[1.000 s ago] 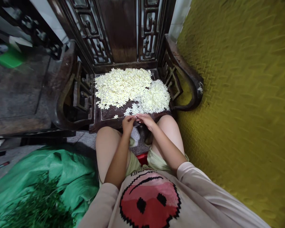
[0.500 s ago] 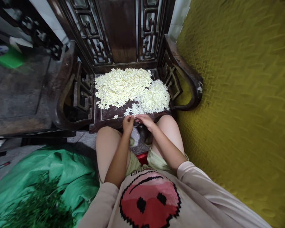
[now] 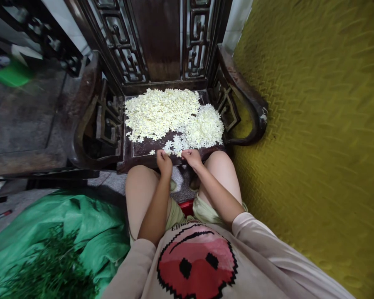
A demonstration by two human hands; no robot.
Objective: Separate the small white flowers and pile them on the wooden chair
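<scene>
At the front edge of a dark wooden chair seat (image 3: pixel 143 148), my left hand (image 3: pixel 165 163) is closed in a pinch; whatever lies between its fingertips is too small to make out. A short gap to the right, my right hand (image 3: pixel 192 158) pinches a small white flower (image 3: pixel 178 154) at its fingertips. Just beyond both hands, a few loose white flowers (image 3: pixel 177 143) lie scattered. A wide heap of cream-yellow flowers (image 3: pixel 162 113) covers the back and left of the seat. Against its right side sits a rounder pile of whiter flowers (image 3: pixel 205 126). One single flower (image 3: pixel 152 152) rests left of my left hand.
Curved armrests (image 3: pixel 257 110) flank the seat, and a carved backrest (image 3: pixel 162 41) rises behind it. A yellow textured panel (image 3: pixel 314 124) stands close on the right. At lower left, green leafy stems (image 3: pixel 50 270) lie on green cloth (image 3: pixel 90 216). A dark wooden surface (image 3: pixel 21 120) is further left.
My hands have drawn apart, the left one moving left and the right one slightly right. A white flower now shows at the right fingertips. The flower piles look unchanged.
</scene>
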